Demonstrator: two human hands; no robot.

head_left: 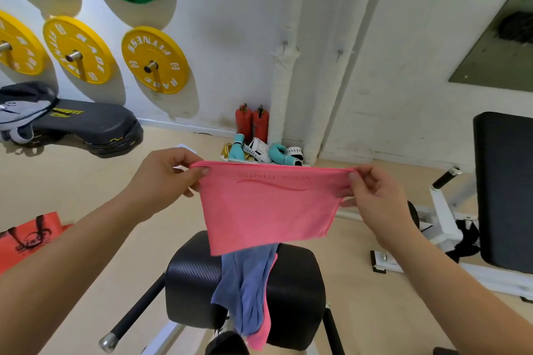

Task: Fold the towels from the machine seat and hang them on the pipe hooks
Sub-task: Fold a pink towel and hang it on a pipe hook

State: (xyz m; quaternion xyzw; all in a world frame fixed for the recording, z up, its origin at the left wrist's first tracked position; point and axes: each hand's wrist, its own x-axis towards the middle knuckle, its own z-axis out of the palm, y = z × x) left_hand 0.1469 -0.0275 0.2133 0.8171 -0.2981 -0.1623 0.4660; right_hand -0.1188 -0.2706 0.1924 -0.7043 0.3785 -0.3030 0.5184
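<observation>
A pink towel (268,207) hangs folded in the air, stretched between both hands above the black machine seat (291,282). My left hand (167,176) pinches its top left corner and my right hand (375,196) pinches the top right corner. A blue towel (248,291) lies draped over the seat, with another pink towel (264,331) showing under it. Two small hooks (285,44) (339,53) sit on the white pipes (284,101) at the wall ahead, both bare.
Yellow and green weight plates (154,59) hang on the left wall. A black step platform (86,124) lies on the floor left. Two red extinguishers (252,122) and a tray of small items (265,151) stand by the pipes. A padded bench (503,190) is at right.
</observation>
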